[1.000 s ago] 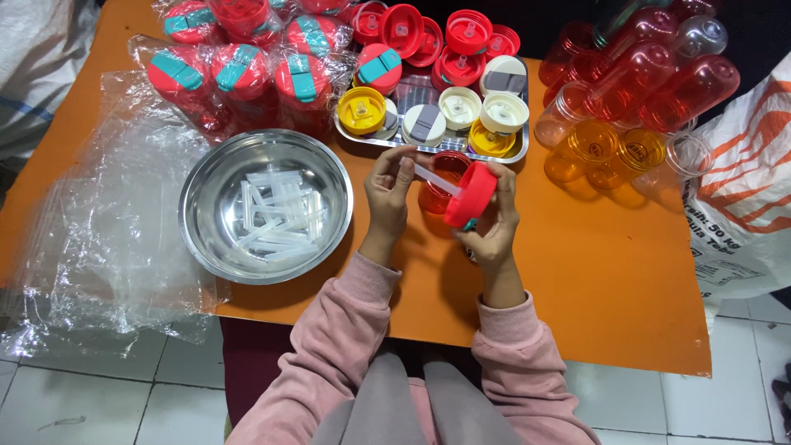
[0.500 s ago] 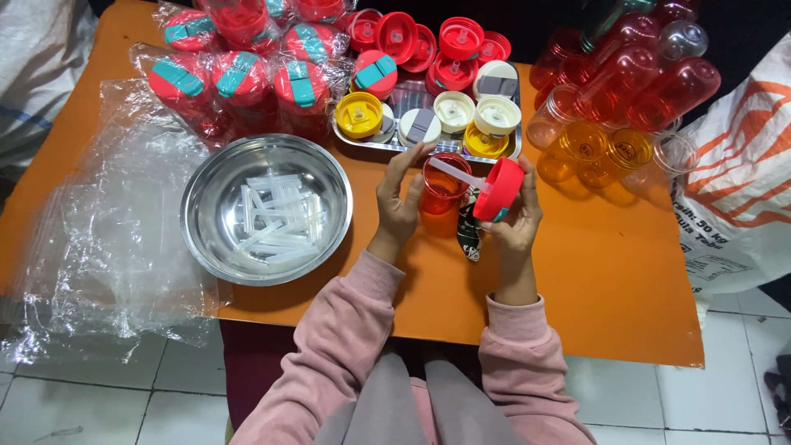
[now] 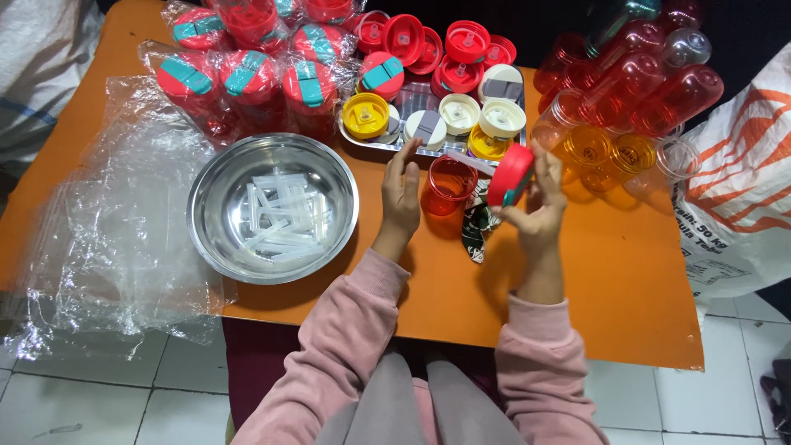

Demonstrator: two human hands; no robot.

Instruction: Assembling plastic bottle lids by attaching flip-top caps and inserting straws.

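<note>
A small red see-through bottle (image 3: pixel 447 185) stands upright and uncapped on the orange table (image 3: pixel 626 280). My left hand (image 3: pixel 401 196) rests against its left side with the fingers curled round it. My right hand (image 3: pixel 537 206) holds a red lid (image 3: pixel 510 174) with a teal flap, tilted on edge just right of the bottle's mouth. A clear straw (image 3: pixel 468 161) runs from the lid across the bottle's rim. A dark patterned strap (image 3: pixel 477 230) lies on the table between my hands.
A steel bowl (image 3: pixel 216 180) of clear straws sits at left, beside crumpled clear plastic (image 3: pixel 99 239). Behind are a tray (image 3: pixel 356 139) of yellow and white lids, loose red lids (image 3: pixel 461 43), wrapped capped bottles (image 3: pixel 247 78), and empty red and orange bottles (image 3: pixel 626 91). A white sack (image 3: pixel 741 198) stands at right.
The lid with its straw has lifted off the bottle's mouth and moved right in my right hand. My left hand stays on the bottle.
</note>
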